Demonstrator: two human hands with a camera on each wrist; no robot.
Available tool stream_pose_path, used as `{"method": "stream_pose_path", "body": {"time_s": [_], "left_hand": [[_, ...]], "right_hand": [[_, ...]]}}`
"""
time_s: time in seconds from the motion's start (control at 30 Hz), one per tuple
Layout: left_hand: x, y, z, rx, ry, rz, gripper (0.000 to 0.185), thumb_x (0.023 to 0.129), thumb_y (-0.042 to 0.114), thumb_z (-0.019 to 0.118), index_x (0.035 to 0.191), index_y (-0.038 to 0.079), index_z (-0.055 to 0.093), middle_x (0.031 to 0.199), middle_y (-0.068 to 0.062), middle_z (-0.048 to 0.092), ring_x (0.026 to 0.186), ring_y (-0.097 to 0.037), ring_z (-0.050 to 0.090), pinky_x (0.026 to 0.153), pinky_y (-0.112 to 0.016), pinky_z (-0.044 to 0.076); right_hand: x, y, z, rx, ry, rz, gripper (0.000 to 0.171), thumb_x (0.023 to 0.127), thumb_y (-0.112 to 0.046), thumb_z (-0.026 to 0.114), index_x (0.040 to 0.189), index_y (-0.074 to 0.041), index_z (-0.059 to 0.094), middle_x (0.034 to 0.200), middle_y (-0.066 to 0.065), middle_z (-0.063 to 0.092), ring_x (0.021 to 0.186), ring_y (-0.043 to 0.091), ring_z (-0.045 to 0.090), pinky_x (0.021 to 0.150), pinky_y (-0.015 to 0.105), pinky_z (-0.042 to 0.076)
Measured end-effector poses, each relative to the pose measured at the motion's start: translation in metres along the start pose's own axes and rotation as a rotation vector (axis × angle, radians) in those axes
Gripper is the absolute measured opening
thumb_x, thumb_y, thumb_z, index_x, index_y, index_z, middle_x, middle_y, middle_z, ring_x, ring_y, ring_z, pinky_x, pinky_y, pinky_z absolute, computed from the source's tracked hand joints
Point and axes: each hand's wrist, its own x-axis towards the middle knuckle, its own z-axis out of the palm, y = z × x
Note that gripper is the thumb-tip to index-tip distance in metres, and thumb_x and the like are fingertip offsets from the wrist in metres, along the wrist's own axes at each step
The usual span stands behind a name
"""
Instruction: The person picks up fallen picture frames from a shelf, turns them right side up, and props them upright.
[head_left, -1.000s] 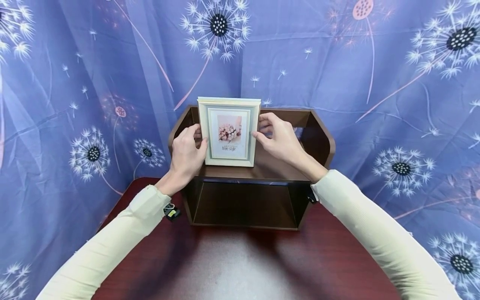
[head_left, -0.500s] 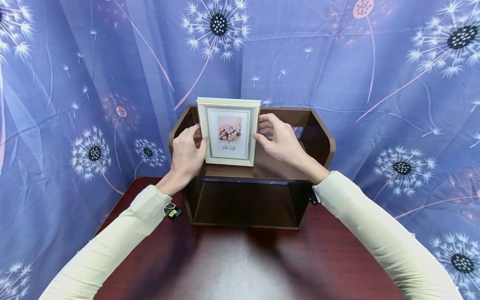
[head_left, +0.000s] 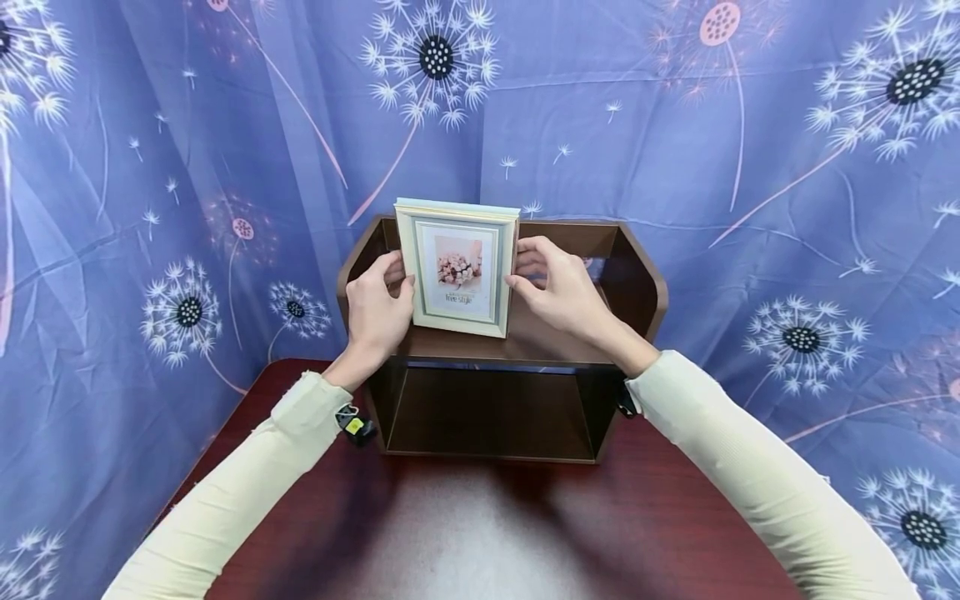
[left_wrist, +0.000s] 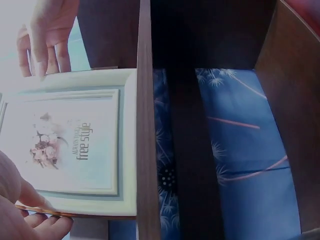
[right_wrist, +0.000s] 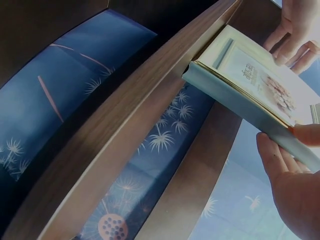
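frame [head_left: 457, 268] pinched upright by left hand [head_left: 377, 310] and right hand [head_left: 564, 293] fingers on shelf [head_left: 558, 342]; best release evenly, base flat.

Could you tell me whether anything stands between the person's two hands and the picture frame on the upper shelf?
Nothing visible does. The left hand holds the left edge of the picture frame and the right hand holds its right edge, fingers directly on it. The frame stands upright on the top board of the brown shelf.
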Motion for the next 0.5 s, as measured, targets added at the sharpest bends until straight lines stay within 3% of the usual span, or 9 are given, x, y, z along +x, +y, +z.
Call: {"method": "stream_pose_path", "body": {"time_s": [0.2, 0.43, 0.5], "left_hand": [[0.0, -0.002, 0.007, -0.037, 0.024, -0.041, 0.035, 0.098, 0.003, 0.067, 0.133, -0.001, 0.069, 0.122, -0.022, 0.077, 0.111, -0.034, 0.077, 0.091, -0.045, 0.064], [0.007, -0.008, 0.01, -0.086, -0.029, -0.093, 0.037, 0.1, 0.005, 0.065, 0.137, 0.003, 0.069, 0.126, -0.02, 0.076, 0.117, -0.032, 0.075, 0.098, -0.046, 0.062], [0.011, -0.01, 0.011, -0.101, -0.046, -0.114, 0.037, 0.1, 0.007, 0.066, 0.137, 0.004, 0.069, 0.126, -0.019, 0.076, 0.117, -0.031, 0.075, 0.108, -0.043, 0.056]], "right_hand": [[-0.002, 0.0, -0.001, -0.001, 0.003, 0.007, 0.043, 0.098, -0.01, 0.072, 0.137, 0.0, 0.058, 0.124, 0.02, 0.074, 0.114, 0.034, 0.075, 0.1, 0.049, 0.061], [-0.003, 0.0, -0.001, 0.006, 0.004, 0.026, 0.046, 0.098, -0.011, 0.073, 0.14, 0.0, 0.057, 0.125, 0.02, 0.073, 0.114, 0.034, 0.074, 0.1, 0.049, 0.061], [-0.003, -0.001, -0.001, 0.011, 0.002, 0.028, 0.047, 0.098, -0.011, 0.073, 0.14, 0.001, 0.057, 0.126, 0.021, 0.072, 0.115, 0.034, 0.074, 0.1, 0.049, 0.061]]}}
